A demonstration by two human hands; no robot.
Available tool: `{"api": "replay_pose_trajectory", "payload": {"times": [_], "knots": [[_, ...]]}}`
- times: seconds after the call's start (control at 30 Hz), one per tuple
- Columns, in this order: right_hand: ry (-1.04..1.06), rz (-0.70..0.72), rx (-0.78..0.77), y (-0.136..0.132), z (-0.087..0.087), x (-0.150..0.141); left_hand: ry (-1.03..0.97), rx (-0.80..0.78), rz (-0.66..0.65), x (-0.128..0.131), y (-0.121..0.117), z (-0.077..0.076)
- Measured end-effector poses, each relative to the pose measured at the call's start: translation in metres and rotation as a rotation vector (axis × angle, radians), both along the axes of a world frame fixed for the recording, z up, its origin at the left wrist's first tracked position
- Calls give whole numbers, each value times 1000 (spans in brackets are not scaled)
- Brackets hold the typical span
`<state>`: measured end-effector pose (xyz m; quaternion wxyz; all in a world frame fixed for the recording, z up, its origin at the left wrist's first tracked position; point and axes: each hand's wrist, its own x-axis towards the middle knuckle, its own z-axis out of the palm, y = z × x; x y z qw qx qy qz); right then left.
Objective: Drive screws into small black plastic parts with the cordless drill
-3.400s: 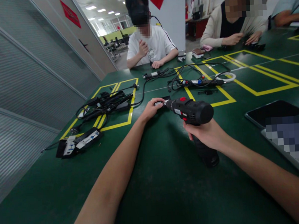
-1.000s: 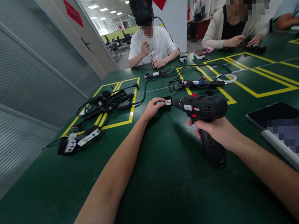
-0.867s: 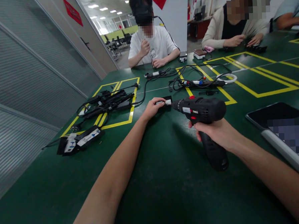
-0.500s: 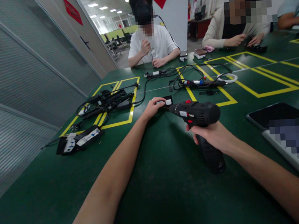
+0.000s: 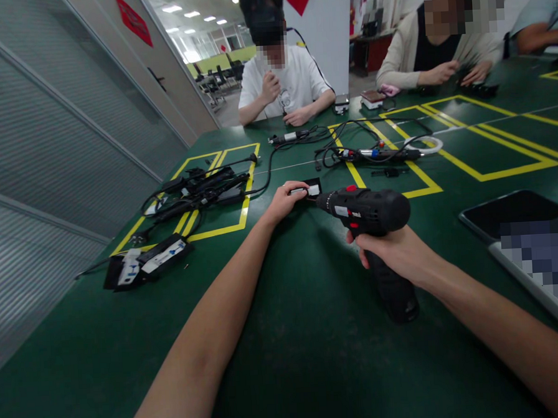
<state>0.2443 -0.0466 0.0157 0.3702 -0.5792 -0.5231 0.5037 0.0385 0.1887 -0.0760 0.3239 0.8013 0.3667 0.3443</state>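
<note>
My right hand (image 5: 398, 252) is wrapped around the grip of a black cordless drill (image 5: 375, 210) with red accents. The drill lies level in the air, its chuck pointing left toward my left hand. My left hand (image 5: 283, 202) has its fingers closed on a small black piece with a white label (image 5: 313, 188), on the green table. The drill's tip is right beside that piece; whether the bit touches it cannot be made out. Part of the piece is hidden beneath my fingers.
Tangled black cables and adapters (image 5: 207, 191) lie at left, with labelled black pieces (image 5: 164, 255) nearer me. A corded electric screwdriver (image 5: 379, 154) and a white ring (image 5: 428, 145) are beyond the drill. A phone (image 5: 513, 214) lies at right. Two people (image 5: 281, 78) sit opposite, another far right.
Hardly anything differs. Both hands, the drill and the labelled piece keep their places; the whole view has shifted very slightly.
</note>
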Motion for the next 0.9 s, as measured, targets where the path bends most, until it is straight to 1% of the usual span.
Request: {"api": "replay_pose_trajectory", "payload": {"times": [0.33,0.6,0.9], "knots": [[-15,-16,-15,0,3,-1,7,3,0,0,-1,1],[-65,11,50,1,-2,-1,29,22,2,0,0,0],[-34,14,12,0,1,-2,36,52,-44,-2,3,-1]]}}
